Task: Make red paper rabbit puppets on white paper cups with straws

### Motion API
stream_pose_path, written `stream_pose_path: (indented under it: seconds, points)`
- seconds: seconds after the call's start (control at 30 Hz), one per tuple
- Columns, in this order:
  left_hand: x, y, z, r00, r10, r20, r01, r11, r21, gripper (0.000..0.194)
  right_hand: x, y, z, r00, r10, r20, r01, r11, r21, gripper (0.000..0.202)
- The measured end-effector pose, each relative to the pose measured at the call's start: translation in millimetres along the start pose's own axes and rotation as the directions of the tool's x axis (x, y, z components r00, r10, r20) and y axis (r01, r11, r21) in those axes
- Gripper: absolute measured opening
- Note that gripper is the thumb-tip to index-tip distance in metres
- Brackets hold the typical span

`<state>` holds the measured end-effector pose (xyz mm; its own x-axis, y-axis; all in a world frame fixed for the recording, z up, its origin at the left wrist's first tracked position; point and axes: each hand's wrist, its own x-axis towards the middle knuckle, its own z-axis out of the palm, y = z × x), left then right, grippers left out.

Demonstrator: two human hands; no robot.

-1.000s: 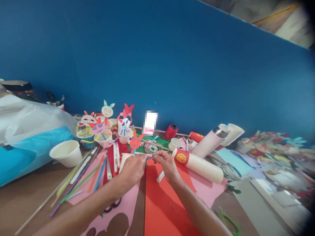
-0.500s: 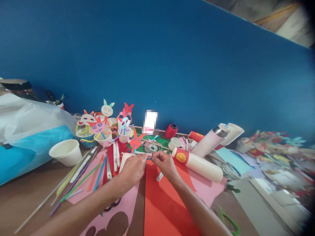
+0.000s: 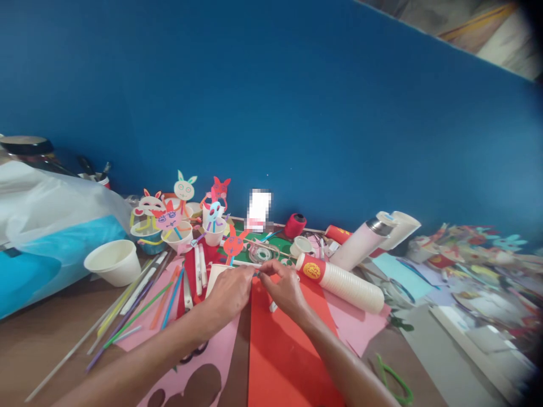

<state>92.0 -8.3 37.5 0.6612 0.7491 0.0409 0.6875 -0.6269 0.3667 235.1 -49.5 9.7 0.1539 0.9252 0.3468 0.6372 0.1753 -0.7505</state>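
My left hand [image 3: 231, 291] is closed beside a white paper cup [image 3: 215, 273]. Its fingertips meet those of my right hand [image 3: 282, 285], which is pinched. A short bit of blue pipe cleaner [image 3: 256, 275] shows between them; the rest is hidden by the fingers. Just behind my left hand stands an orange paper rabbit [image 3: 233, 244] on blue pipe-cleaner legs. Beneath both hands lies a red paper sheet [image 3: 288, 350]. The end of a white marker-like stick [image 3: 272, 307] pokes out below my right hand.
Several paper-animal cups [image 3: 176, 232] stand behind left, near loose pipe cleaners [image 3: 139, 311] and a paper cup [image 3: 113, 263]. Scissors [image 3: 188, 297] lie left of my hands. To the right are stacked cups [image 3: 352, 288], a bottle [image 3: 360, 243] and a tape roll [image 3: 261, 254].
My right fingers have shifted slightly left, closer to the left fingertips. Less of the white stick under my right hand shows. My left hand is nearly still.
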Motion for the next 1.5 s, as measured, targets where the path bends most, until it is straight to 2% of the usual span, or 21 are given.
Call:
stream_pose_path:
  seconds: [0.37,0.63,0.73,0.87,0.93,1.17,1.4,1.5]
  points:
    - [1,1,3.3,1.000,-0.002,-0.007,0.002,1.000,0.022,0.028,-2,-4,-3,0.998,-0.069,0.015,0.070,0.987,-0.142,0.014]
    - [1,2,1.9,1.000,-0.009,0.005,0.009,0.999,0.031,0.024,-4,-3,1,0.996,-0.089,0.031,0.091,0.993,-0.075,0.016]
    - [0,2,2.5,1.000,0.007,-0.015,-0.007,1.000,0.031,0.025,-1,1,-1,0.998,-0.035,0.056,0.032,0.998,0.048,0.017]
    - [0,0,3.7,0.999,0.021,-0.040,-0.019,0.999,0.042,0.026,6,8,-10,0.979,0.116,0.166,-0.157,0.952,0.262,0.017]
    - [0,-1,4.5,0.999,0.029,-0.040,-0.027,0.999,0.047,0.026,9,11,-15,0.971,0.147,0.189,-0.197,0.937,0.287,0.017]
    - [0,-4,8.0,0.992,0.099,-0.078,-0.096,0.995,0.038,0.021,1,7,-7,0.969,0.062,0.239,-0.082,0.994,0.075,0.024]
    - [2,-5,9.2,0.996,0.087,-0.017,-0.086,0.996,0.021,0.023,0,14,1,0.975,0.048,0.217,-0.058,0.997,0.040,0.027]
    - [-1,-3,3.5,0.990,0.113,-0.088,-0.117,0.992,-0.052,0.023,0,14,2,0.976,0.051,0.210,-0.059,0.998,0.035,0.025]
